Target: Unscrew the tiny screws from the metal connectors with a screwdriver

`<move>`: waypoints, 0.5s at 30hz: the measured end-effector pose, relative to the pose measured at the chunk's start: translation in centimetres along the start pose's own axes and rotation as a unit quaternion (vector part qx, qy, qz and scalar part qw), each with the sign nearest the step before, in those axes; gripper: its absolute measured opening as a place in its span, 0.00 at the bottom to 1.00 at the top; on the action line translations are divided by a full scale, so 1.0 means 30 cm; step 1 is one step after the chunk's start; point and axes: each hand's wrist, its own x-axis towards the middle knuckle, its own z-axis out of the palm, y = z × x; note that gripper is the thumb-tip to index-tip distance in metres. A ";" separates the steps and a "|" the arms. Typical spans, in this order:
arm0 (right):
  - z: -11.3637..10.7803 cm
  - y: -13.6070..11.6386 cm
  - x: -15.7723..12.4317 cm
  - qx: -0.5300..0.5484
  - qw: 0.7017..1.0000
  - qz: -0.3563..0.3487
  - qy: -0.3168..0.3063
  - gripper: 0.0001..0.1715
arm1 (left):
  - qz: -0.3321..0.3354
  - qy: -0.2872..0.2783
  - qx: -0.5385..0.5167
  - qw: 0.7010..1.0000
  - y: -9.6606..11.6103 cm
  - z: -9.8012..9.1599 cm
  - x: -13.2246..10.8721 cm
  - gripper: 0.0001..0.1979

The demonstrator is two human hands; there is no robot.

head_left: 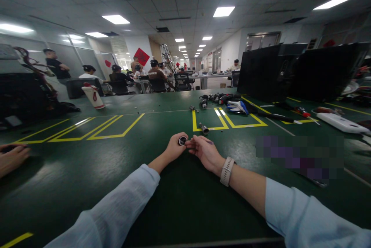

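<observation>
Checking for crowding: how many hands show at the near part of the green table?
3: the left hand, holding a round part; the right hand, beside it; and a co-worker's hand at the left edge. More may be hidden.

A green tabletop [179,201], viewed from its near edge, carries a white cup [93,97] at eleven o'clock, a metal fitting [204,128] at twelve, a blue-and-white glove [237,107] at one.

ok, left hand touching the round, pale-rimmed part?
Touching. The head view shows the left hand gripping the round, pale-rimmed part, fingers curled against its side with no gap.
</observation>
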 end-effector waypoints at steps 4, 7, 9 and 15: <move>-0.002 0.001 0.008 0.006 1.000 0.006 0.000 0.09 | 0.002 -0.006 -0.015 1.000 -0.003 0.003 0.001 0.05; 0.000 0.002 0.007 0.006 1.000 0.008 -0.002 0.08 | 0.003 -0.008 -0.021 1.000 -0.003 0.001 0.000 0.05; 0.001 0.004 0.005 0.002 1.000 0.004 -0.002 0.08 | 0.004 -0.009 -0.021 1.000 -0.001 -0.001 0.000 0.05; 0.002 0.006 -0.001 -0.024 0.999 -0.041 0.014 0.09 | 0.004 0.000 -0.001 1.000 -0.001 -0.002 -0.002 0.04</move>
